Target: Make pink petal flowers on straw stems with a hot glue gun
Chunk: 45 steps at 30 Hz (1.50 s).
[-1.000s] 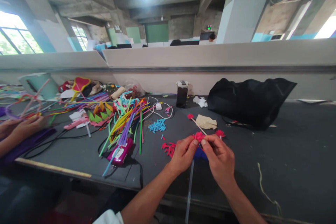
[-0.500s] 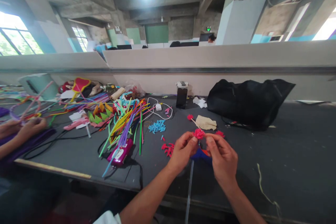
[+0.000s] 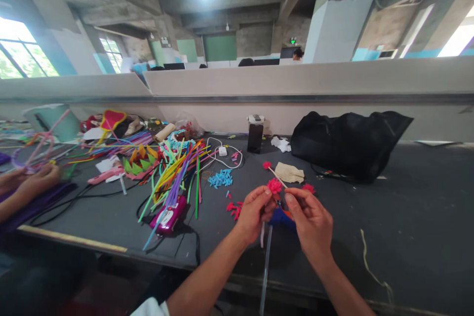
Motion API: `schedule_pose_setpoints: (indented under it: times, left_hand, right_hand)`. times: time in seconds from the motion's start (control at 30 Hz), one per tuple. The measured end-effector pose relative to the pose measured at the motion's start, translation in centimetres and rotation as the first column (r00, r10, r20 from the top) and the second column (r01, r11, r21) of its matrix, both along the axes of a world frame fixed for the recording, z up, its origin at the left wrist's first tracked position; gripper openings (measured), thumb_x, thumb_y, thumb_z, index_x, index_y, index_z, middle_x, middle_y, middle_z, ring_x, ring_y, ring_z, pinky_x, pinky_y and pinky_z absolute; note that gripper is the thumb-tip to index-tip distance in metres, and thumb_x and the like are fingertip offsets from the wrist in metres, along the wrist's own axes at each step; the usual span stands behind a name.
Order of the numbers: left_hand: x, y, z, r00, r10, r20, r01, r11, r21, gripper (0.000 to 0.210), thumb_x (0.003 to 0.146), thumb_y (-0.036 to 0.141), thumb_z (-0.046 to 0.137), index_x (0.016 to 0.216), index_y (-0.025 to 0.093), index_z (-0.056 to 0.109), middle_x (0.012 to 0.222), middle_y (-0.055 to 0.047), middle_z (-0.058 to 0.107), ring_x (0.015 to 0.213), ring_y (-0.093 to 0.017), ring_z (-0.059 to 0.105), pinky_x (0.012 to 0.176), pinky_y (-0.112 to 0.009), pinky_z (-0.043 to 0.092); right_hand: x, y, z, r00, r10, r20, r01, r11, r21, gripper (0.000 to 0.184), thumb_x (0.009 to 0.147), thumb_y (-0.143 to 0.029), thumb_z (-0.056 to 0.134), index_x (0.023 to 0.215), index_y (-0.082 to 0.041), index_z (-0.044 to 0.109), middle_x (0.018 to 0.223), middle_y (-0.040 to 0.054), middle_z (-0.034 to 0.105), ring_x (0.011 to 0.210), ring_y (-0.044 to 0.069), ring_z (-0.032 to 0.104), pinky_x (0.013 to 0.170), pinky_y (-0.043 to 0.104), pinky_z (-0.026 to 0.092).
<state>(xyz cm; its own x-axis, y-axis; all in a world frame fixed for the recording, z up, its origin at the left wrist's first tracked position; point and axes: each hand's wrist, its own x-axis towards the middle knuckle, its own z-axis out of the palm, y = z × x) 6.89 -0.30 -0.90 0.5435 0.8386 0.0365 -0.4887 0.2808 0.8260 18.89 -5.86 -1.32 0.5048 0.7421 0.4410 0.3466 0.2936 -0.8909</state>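
Observation:
My left hand (image 3: pixel 255 210) is closed, pinching a small pinkish-red fuzzy flower (image 3: pixel 274 186) between thumb and forefinger. A pale stem end (image 3: pixel 262 235) shows below that hand. Close beside the flower, my right hand (image 3: pixel 310 217) has thumb and forefinger pressed together; whatever is between them is too small to make out. Under the hands lies a blue and orange object (image 3: pixel 282 218), partly hidden. Red fuzzy pieces (image 3: pixel 234 210) lie left of my left hand. Another red flower (image 3: pixel 267 165) on a thin stick and a red piece (image 3: pixel 308 188) lie beyond my hands.
Blue short pieces (image 3: pixel 220 178), coloured pipe cleaners (image 3: pixel 181 168) and a purple device (image 3: pixel 169 216) are to the left. At the back stand a phone (image 3: pixel 255 137) and a black bag (image 3: pixel 344 148). A beige cloth (image 3: pixel 290 173) lies ahead. A co-worker's hands (image 3: pixel 35 180) work at far left.
My left hand has turned and lowered slightly, so the flower faces more upward. My right fingertips have come apart from the flower a little. A pale stem end now shows below my left hand.

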Motion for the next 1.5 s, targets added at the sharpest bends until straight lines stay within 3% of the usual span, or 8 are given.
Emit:
schedule_pose_setpoints:
  times: [0.27,0.77,1.07,1.27,1.5]
  left_hand:
    - [0.2,-0.2,-0.4,1.0,0.026,-0.011,-0.025,0.998,0.061,0.03,0.079,0.038,0.069,0.071,0.016,0.051,0.053,0.008,0.03,0.047,-0.005,0.022,0.045,-0.02,0.016]
    - [-0.3,0.0,-0.5,0.997,0.013,-0.073,-0.001,0.987,0.162,0.032,0.078,0.043,0.071,0.071,0.014,0.057,0.055,0.007,0.033,0.05,-0.006,0.025,0.049,-0.023,0.018]
    - [-0.3,0.0,-0.4,0.997,0.022,-0.073,-0.008,0.984,0.179,0.034,0.077,0.047,0.072,0.087,0.015,0.062,0.055,0.007,0.04,0.048,-0.006,0.03,0.047,-0.021,0.021]
    - [-0.1,0.2,-0.8,0.999,0.035,-0.039,-0.029,0.986,0.163,0.034,0.079,0.048,0.069,0.08,0.016,0.057,0.059,0.006,0.041,0.049,-0.006,0.029,0.046,-0.02,0.021]
    - [-0.4,0.2,-0.3,0.999,0.032,-0.01,-0.031,0.998,0.056,0.033,0.078,0.043,0.071,0.076,0.015,0.053,0.057,0.007,0.035,0.048,-0.005,0.025,0.045,-0.018,0.018]
  right_hand:
    - [0.0,-0.3,0.3,0.998,0.006,0.07,-0.006,1.0,0.013,0.019,0.085,-0.04,0.063,0.091,-0.023,0.069,0.079,-0.0002,0.07,0.066,0.014,0.065,0.062,0.025,0.052]
    - [0.2,-0.5,1.1,0.955,0.016,0.298,-0.02,1.0,0.01,0.022,0.091,-0.037,0.052,0.083,-0.02,0.063,0.07,-0.0009,0.065,0.058,0.012,0.059,0.058,0.024,0.047]
    - [0.3,-0.4,0.6,0.987,0.017,0.161,-0.007,0.998,-0.062,0.028,0.089,-0.045,0.054,0.088,-0.021,0.066,0.069,-0.0001,0.067,0.059,0.015,0.061,0.057,0.025,0.047]
    - [0.3,-0.6,0.6,0.995,-0.067,0.069,0.07,0.997,-0.04,0.032,0.088,-0.049,0.055,0.093,-0.021,0.07,0.073,0.0003,0.069,0.06,0.014,0.06,0.055,0.024,0.044]
    - [0.4,-0.4,0.4,0.998,-0.055,0.032,0.056,0.997,-0.046,0.03,0.084,-0.047,0.061,0.093,-0.02,0.071,0.077,0.0013,0.071,0.059,0.014,0.06,0.053,0.024,0.045]
